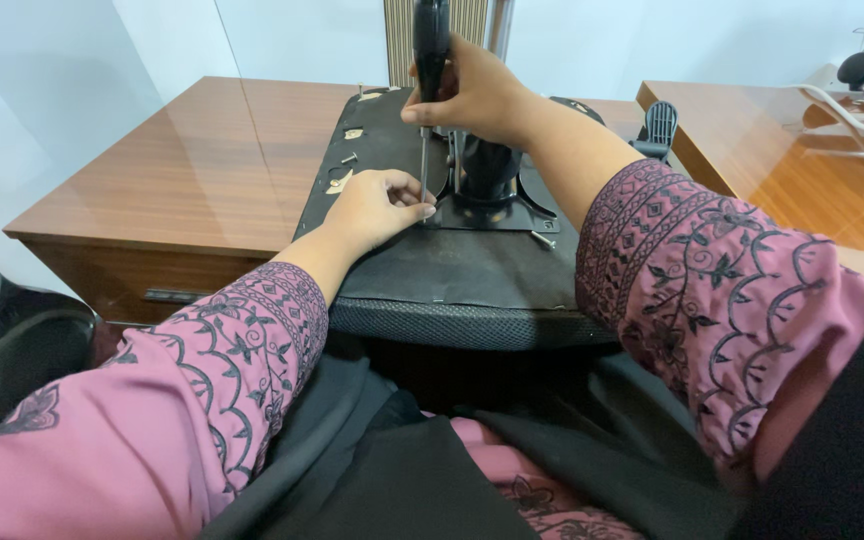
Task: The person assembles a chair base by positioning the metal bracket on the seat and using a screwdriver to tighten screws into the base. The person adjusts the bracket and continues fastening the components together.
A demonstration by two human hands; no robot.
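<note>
While a long screwdriver stands nearly upright, its tip meets the near left corner of a black metal mounting plate, which suggests it is seated on a fastener there, though the fastener itself is hidden by fingers. The plate is fixed to the underside of an upturned black chair seat, which lies across the person's lap and leans onto a brown wooden desk, apparently so the underside faces up within easy reach.

The right hand is clenched around the dark handle near its lower end, gripping from above, a hold that suits pressing down and turning. The left hand rests on the seat with fingers curled and pinched close beside the thin shaft, seemingly steadying the tip; whether it also holds a small part cannot be told.

A black central column rises from the plate behind the shaft. A loose screw lies on the seat just right of the plate, and further small screws lie near the seat's left edge. A second wooden desk sits to the right, with a white cable across it. Both sleeves are pink with dark embroidery.
</note>
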